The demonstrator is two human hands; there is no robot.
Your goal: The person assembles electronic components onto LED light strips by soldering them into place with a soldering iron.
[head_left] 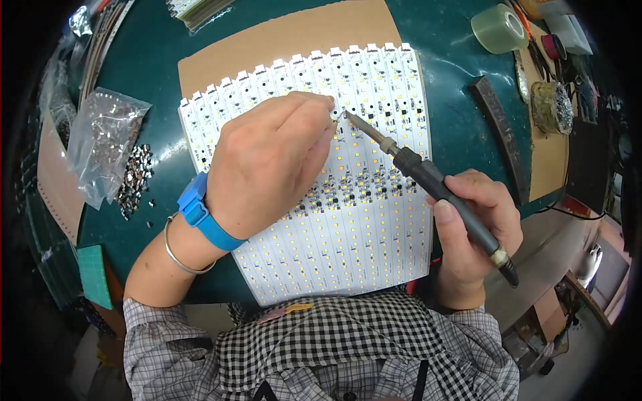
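A white panel of joined LED circuit strips (348, 254) lies in front of me, dotted with small yellow LEDs and black chips. My right hand (478, 220) grips a dark grey soldering iron (449, 195), its metal tip pointing up and left onto the upper middle of the panel. My left hand (274, 157) is over the panel with its fingertips pinched together close beside that tip. Whatever sits in this pinch is too small and hidden to name. A blue wrist strap (215, 227) and a bangle are around my left wrist.
Under the panel's far edge is brown cardboard (287, 37). To the left lie a clear plastic bag (107, 140) and a pile of tiny parts (137, 179). On the right are a dark bar (498, 137), a tape roll (498, 29) and a tin of metal wool (552, 108).
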